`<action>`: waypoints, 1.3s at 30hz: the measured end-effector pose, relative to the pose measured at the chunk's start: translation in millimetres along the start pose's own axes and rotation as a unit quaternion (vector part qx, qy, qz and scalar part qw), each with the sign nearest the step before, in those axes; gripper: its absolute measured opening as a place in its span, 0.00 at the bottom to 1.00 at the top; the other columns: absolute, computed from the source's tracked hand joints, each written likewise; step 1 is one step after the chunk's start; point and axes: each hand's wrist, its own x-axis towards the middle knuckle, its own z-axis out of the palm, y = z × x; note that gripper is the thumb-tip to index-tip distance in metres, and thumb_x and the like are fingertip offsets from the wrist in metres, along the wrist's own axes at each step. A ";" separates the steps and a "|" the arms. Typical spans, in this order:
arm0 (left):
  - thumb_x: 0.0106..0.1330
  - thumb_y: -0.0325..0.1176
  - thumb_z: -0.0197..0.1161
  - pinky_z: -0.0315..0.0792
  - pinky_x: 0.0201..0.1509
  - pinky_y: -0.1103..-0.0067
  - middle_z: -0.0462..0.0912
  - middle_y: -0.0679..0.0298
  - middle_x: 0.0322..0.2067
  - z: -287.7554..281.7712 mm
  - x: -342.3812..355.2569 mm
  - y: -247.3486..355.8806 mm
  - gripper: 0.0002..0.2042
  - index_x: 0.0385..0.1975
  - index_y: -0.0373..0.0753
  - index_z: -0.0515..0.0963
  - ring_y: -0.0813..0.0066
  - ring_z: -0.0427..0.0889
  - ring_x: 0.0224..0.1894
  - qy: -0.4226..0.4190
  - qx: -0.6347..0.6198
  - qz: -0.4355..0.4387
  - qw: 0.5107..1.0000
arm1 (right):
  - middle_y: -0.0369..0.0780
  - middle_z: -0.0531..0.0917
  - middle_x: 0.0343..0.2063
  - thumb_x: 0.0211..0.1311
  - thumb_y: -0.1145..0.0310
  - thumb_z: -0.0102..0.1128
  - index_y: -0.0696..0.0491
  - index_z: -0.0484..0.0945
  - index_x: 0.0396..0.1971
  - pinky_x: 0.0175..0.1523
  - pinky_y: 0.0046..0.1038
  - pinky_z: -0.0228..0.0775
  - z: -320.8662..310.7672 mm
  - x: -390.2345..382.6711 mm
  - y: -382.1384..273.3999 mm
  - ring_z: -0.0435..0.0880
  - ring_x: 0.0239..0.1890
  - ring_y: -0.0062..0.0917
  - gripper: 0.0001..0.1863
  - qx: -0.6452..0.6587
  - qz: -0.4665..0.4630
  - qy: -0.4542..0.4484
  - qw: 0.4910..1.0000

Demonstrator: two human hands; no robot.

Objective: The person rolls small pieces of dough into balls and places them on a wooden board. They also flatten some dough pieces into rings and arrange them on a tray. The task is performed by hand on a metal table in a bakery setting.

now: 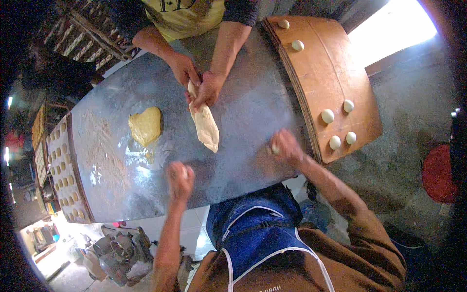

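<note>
Tabletop [253, 92]: grey-blue, flour-dusted, spanning the middle of the frame. Its near edge curves across the lower middle, just in front of the person's waist; its left and right ends meet a tray and a board. Open room: one stretch of surface lies between the person's two hands, another runs from mid-frame toward the board at right.

Wooden board [335, 73]: one, upper right of the frame, along the tabletop's right end, its thick edge facing inward.

Tray [73, 182]: one, far left, bearing rows of small yellowish rounds [63, 182]; too small for a sure count.

Pale dough strip [206, 127]: one, upper middle, long and hanging toward the frame's centre. A co-worker's hands [209, 87], two, are clamped on its upper end.

Yellow dough lump [145, 125]: one, left of centre, flat on the tabletop, well apart from the strip.

Person's left hand [180, 179]: lower middle, over the near part of the tabletop, nearest the yellow lump. Grip: fingers curled inward; whether clamped on anything, cannot tell.

Person's right hand [287, 147]: right of centre, near the board's inner edge. Grip: blurred; cannot tell whether together or apart, or holding anything.

Dough balls [327, 116]: six, whitish, on the board; two near its top, four grouped lower down.
</note>
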 end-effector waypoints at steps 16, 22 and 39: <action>0.55 0.25 0.64 0.67 0.42 0.61 0.71 0.53 0.31 2.9 -20.7 0.4 0.12 0.32 0.37 0.66 0.53 0.74 0.36 0.098 -0.050 0.004 0.994 | 0.50 0.76 0.35 0.53 0.68 0.63 0.58 0.74 0.40 0.47 0.44 0.69 10.1 -17.6 -6.3 0.75 0.40 0.46 0.16 0.044 0.173 0.008 0.984; 0.56 0.28 0.66 0.69 0.47 0.62 0.74 0.53 0.36 -11.0 -30.1 -2.8 0.14 0.37 0.36 0.68 0.52 0.74 0.40 0.093 0.016 -0.081 0.992 | 0.50 0.76 0.37 0.49 0.72 0.66 0.59 0.72 0.40 0.45 0.44 0.69 14.0 -39.3 23.8 0.75 0.39 0.46 0.18 -0.284 0.011 0.195 0.939; 0.60 0.23 0.66 0.77 0.45 0.79 0.81 0.60 0.37 -61.5 -43.8 87.6 0.18 0.48 0.40 0.69 0.75 0.81 0.39 -0.196 -0.601 -0.359 0.687 | 0.47 0.78 0.41 0.53 0.66 0.68 0.54 0.78 0.49 0.48 0.40 0.74 -8.0 14.3 -173.1 0.80 0.44 0.45 0.22 0.342 0.109 -0.113 0.927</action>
